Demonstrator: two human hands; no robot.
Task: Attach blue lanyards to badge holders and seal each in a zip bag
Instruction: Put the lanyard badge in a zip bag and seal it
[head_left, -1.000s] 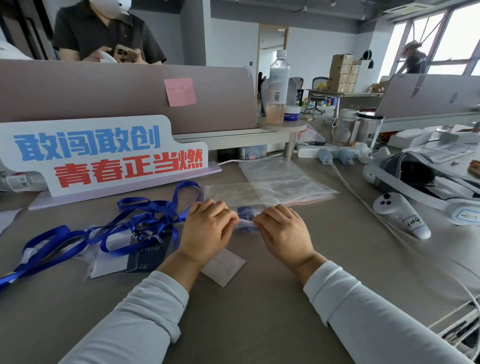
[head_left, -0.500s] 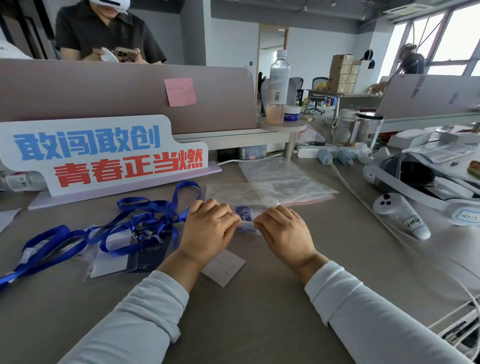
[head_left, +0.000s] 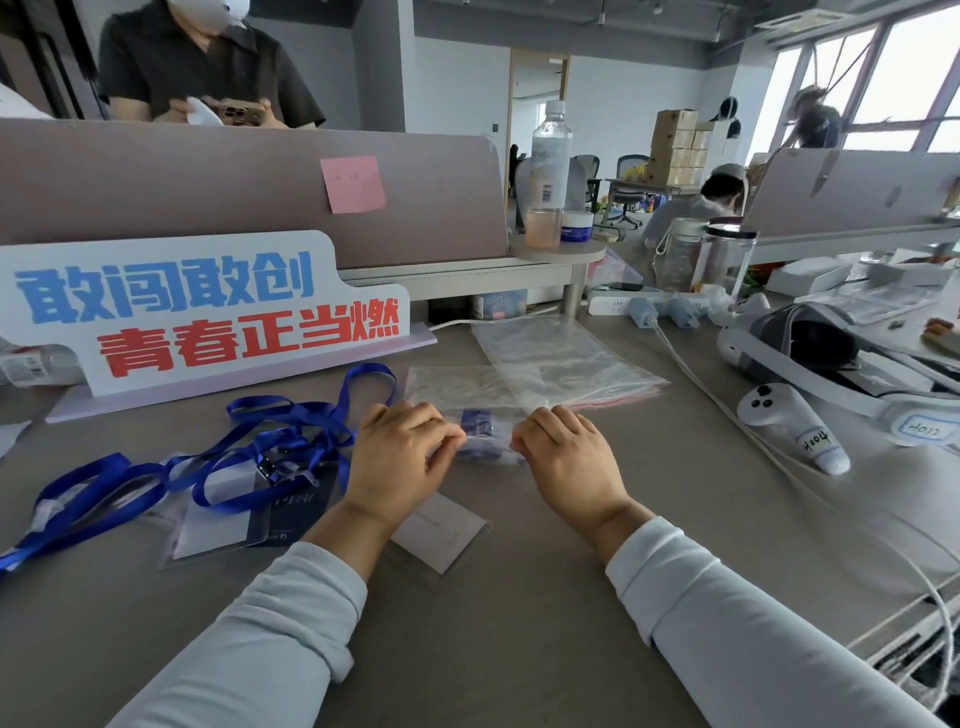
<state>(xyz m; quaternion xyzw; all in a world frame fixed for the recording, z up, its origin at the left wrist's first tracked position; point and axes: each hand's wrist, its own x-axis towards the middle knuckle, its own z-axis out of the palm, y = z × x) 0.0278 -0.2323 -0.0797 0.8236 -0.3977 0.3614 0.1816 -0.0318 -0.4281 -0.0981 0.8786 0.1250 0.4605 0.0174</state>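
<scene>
A slogan sign (head_left: 208, 312) in blue and red characters is propped before a desk partition (head_left: 156, 182), where a pink sticky note (head_left: 353, 184) is stuck; a headset (head_left: 810, 345) and white controller (head_left: 795, 426) are laid at right.

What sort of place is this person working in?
Most likely an open-plan office: a desk partition with a sticky note, office chairs farther back, and a power strip on the desk.

Blue lanyards (head_left: 171, 467) lie on the grey desk (head_left: 519, 623) before a white sign (head_left: 208, 312) lettered blue and red.
</scene>
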